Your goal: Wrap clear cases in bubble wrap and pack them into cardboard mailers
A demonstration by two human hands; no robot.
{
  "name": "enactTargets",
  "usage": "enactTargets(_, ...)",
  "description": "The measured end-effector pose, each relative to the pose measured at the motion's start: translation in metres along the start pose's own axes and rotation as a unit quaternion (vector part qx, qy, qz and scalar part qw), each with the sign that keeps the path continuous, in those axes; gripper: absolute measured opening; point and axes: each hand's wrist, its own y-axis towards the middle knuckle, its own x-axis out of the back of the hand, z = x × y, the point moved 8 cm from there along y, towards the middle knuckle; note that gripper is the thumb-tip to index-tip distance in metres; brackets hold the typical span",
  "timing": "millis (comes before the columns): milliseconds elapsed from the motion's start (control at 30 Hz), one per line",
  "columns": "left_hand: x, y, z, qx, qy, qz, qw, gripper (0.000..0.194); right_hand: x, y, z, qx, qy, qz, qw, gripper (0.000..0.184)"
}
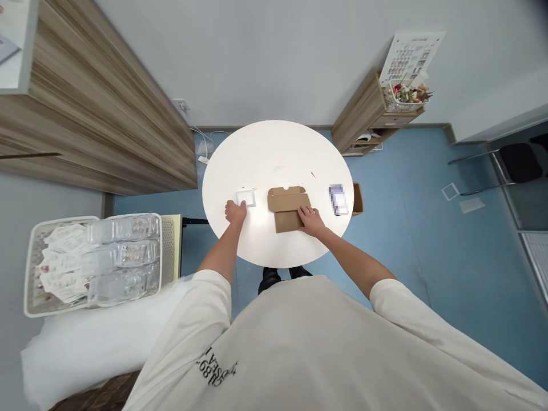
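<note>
A round white table (274, 142) stands before me, with the objects along its near half. My left hand (235, 212) lies at the lower left corner of a small white square plate (245, 198), touching or nearly touching it. My right hand (311, 221) rests on the right side of a flat, unfolded kraft cardboard box (286, 209), whose tabbed flap points away from me. To the right of that hand lies a purple and white card or package (338, 200), blurred and unreadable. A small dark speck (313, 174) marks the far part of the tabletop.
On my left, a tray (92, 265) holds clear plastic packs and white cards, above a white sheet. A wooden cabinet (94, 108) stands further left. Beyond the table's right edge sits a cardboard box (358, 198). A wooden shelf (368, 111) stands against the far wall.
</note>
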Motion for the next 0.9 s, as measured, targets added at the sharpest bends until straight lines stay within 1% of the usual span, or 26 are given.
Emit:
enactTargets(167, -0.008, 0.015, 0.005, 0.025, -0.044, 0.007, 0.999, 0.05, 0.0, 0.0, 0.0, -0.005, 0.001, 0.008, 1.0, 0.093)
enactTargets(300, -0.017, 0.02, 0.009, 0.049, -0.08, 0.049, 0.994, 0.04, 0.0, -0.001, 0.0, -0.007, 0.0, 0.012, 1.0, 0.092)
enactTargets(367, -0.019, 0.019, 0.01, 0.04, -0.093, 0.064, 0.993, 0.035, 0.0, -0.001, 0.001, -0.006, 0.0, 0.011, 1.0, 0.092)
enactTargets(533, -0.007, 0.006, 0.0, -0.04, -0.1, 0.029, 0.994, 0.023, 0.002, -0.002, 0.002, -0.005, 0.002, 0.002, 1.0, 0.091)
enactTargets(633, 0.002, -0.01, -0.018, -0.104, -0.135, 0.026, 0.985, 0.023, 0.004, -0.002, 0.003, -0.001, 0.004, -0.006, 1.0, 0.089)
enactTargets(700, 0.006, -0.025, -0.037, -0.165, -0.167, 0.045, 0.971, 0.026, 0.004, -0.001, 0.003, 0.001, 0.007, -0.006, 1.0, 0.089)
enactTargets(767, 0.005, -0.043, -0.06, -0.23, -0.183, 0.077, 0.953, 0.029, 0.003, -0.001, 0.001, 0.001, 0.012, -0.005, 1.0, 0.09)
enactTargets(833, -0.001, -0.062, -0.079, -0.281, -0.176, 0.113, 0.937, 0.032, 0.002, -0.001, -0.001, -0.001, 0.02, -0.008, 1.0, 0.089)
enactTargets(900, -0.015, -0.082, -0.093, -0.319, -0.138, 0.155, 0.925, 0.032, 0.001, -0.002, -0.003, -0.008, 0.029, -0.015, 0.999, 0.088)
